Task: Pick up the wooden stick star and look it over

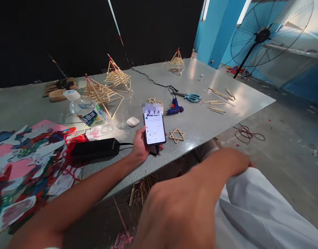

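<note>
My left hand [141,147] is wrapped around a smartphone [155,128] with a lit screen, and a black cable runs from its lower end. Close in front of the camera is my right hand [174,211], its back towards me and its fingers hidden; the elbow rests by the knee in light trousers. Just right of the phone lies a small six-pointed star of sticks [177,135]. Another stick star [155,100] is partly behind the phone. A blue glue gun [175,108] lies beyond, near blue-handled pliers [191,97].
Stick pyramids [117,77] stand at the back of the grey table [205,117]. A plastic bottle [87,110], white case [133,121], black power bank-like box [95,149] and paper scraps [21,162] lie left. Loose sticks [217,102] lie right; a large fan [262,34] stands beyond.
</note>
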Demonstrator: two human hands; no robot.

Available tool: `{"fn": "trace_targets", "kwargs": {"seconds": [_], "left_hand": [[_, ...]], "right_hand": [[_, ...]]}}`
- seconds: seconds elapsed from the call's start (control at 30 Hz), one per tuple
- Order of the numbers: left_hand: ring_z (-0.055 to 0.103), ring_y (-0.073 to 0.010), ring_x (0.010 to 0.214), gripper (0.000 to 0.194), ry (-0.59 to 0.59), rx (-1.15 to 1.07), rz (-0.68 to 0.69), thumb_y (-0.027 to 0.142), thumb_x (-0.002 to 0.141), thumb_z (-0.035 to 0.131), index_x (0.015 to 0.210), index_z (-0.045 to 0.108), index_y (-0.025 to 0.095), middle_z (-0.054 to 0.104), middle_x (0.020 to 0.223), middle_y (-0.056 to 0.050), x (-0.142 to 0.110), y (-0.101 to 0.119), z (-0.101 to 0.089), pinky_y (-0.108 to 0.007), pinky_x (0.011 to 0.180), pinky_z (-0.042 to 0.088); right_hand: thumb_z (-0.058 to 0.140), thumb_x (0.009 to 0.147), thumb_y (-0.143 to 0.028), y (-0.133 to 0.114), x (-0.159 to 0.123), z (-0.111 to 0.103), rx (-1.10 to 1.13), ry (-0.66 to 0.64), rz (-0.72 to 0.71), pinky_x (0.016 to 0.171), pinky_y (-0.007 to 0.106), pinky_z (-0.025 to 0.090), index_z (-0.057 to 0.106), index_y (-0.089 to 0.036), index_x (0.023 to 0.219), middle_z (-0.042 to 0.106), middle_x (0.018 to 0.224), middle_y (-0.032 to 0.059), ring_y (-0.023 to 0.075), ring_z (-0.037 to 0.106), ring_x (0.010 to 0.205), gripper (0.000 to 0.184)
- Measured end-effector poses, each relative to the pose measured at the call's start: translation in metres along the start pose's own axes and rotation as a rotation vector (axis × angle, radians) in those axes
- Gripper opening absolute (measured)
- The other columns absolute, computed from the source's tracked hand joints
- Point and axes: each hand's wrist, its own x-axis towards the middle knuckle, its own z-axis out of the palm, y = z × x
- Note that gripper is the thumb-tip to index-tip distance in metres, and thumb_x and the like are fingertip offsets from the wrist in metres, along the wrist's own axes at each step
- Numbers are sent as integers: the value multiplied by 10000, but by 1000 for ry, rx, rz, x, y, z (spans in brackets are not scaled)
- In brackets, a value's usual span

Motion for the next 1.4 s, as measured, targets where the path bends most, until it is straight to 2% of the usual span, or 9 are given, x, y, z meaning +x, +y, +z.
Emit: {"fn": "trace_targets", "kwargs": {"seconds": [0.1,0.17,0.27,0.43,0.5,0.63,0.8,0.97,1.4], "left_hand": [[836,-368,1011,583,-36,-26,3,486,1042,495,1495,593,132,833,1193,-162,0,-1,-2,-377,550,676],[835,-372,1001,577,-51,-30,15,488,1057,492,1480,609,113,841,1173,-159,1,-2,-3,-366,562,677],[841,-378,961,585,-43,-18,32,477,1040,520,1484,613,107,847,1157,-164,1,-1,-4,-387,542,682],[840,-407,1031,627,-25,9,39,450,1004,578,1550,578,144,832,1250,-165,1,0,-5,-442,526,695],[834,-420,1068,634,-30,13,27,467,1005,584,1552,584,145,825,1277,-170,-1,0,-7,-447,534,701],[833,-410,1071,603,-30,25,9,497,1021,591,1494,637,127,822,1300,-177,-4,-2,-13,-460,579,722],[830,-395,1081,634,-66,13,-10,496,1033,601,1548,611,126,813,1328,-183,-8,-3,-17,-444,612,732],[843,-316,904,548,-38,-8,-28,477,1031,632,1443,684,119,847,1227,-142,-11,-2,-20,-422,615,737],[835,-353,972,617,9,-22,-61,482,1016,625,1516,625,121,820,1290,-171,-14,-2,-17,-414,595,727]], "right_hand": [[731,1026,-430,7,-26,-15,30,32,-233,721,166,559,812,-296,1241,773,870,-30,81,710,735,266],[571,1088,-260,26,-54,-22,-71,128,-82,727,203,548,753,-205,1333,739,786,-25,84,660,657,311],[451,1068,-147,63,-98,-16,-284,340,171,607,247,468,709,-220,1299,689,695,-43,102,616,578,354],[423,1109,-166,90,-123,35,-130,787,643,553,195,421,601,-168,1409,647,685,-72,73,550,503,348],[407,1134,-198,88,-116,57,-72,861,768,552,194,428,571,-166,1435,619,646,-84,86,561,501,345],[437,1099,-189,85,-99,76,-258,760,728,581,235,449,558,-168,1443,720,740,-35,115,635,553,365],[412,1078,-143,86,-95,74,-348,735,698,585,260,469,525,-162,1466,755,795,-29,118,638,557,405],[427,1081,-148,84,-94,75,-424,680,701,595,278,479,559,-155,1438,713,749,-34,127,633,572,381],[503,1055,-137,81,-100,86,-438,640,679,588,296,477,526,-137,1559,737,784,-31,124,675,631,505]]}}
